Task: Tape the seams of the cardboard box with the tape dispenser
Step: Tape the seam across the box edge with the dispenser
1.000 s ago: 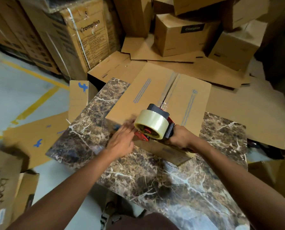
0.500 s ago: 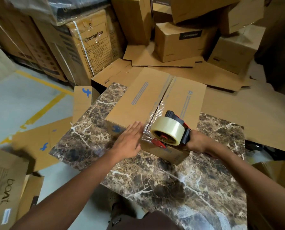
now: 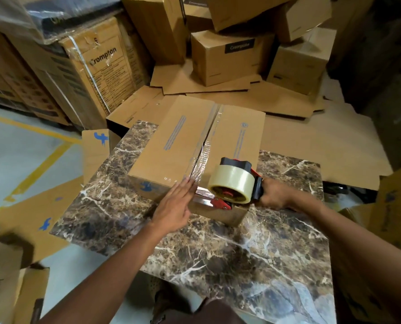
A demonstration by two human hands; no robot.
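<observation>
Box (image 3: 183, 146) is sitting at the tabletop's (image 3: 241, 253) far edge, toward the left corner. We are pressing our left hand (image 3: 176, 206), fingers straight, flat on the clear tape (image 3: 200, 164) at the box's near end. Our right hand (image 3: 273, 195) is gripping the tape dispenser (image 3: 234, 185) by its handle; the dispenser is sitting on the box's near top edge, just right of the seam.

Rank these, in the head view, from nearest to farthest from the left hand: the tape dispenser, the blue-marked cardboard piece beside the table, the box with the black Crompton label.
1. tape dispenser, just right of the left hand.
2. blue-marked cardboard piece, standing off to the left.
3. box with the black Crompton label, far back, among the stacked boxes.
</observation>
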